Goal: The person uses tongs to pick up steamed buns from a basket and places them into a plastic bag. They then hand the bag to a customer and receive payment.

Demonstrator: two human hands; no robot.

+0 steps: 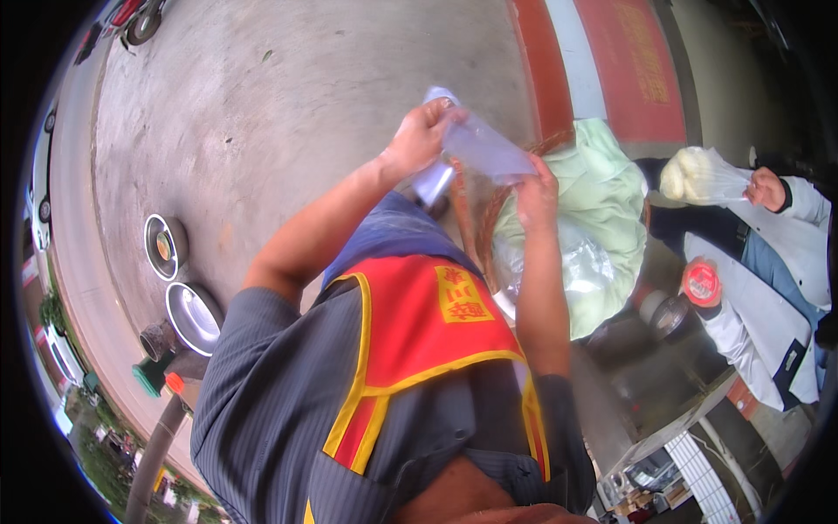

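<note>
A translucent plastic bag (488, 147) stretches between my two hands above the floor in front of me. My left hand (422, 134) grips it at its far left end, where part of the plastic sticks up past the fingers. On the other side my right hand (538, 193) pinches the bag's right edge between thumb and fingers. No contents can be made out through the blurred plastic. Below and beside my right forearm stands a wicker basket (484, 229) lined with pale green cloth (605, 190). Clear plastic sheeting (582, 259) lies inside the cloth.
At the right, another person's hand (766, 190) holds a plastic bag of white buns (694, 175); their other hand carries a red-topped round container (702, 283). Two metal basins (193, 318) are on the left. A dark-topped stand (655, 380) lies at lower right. A motorcycle (141, 23) is at upper left.
</note>
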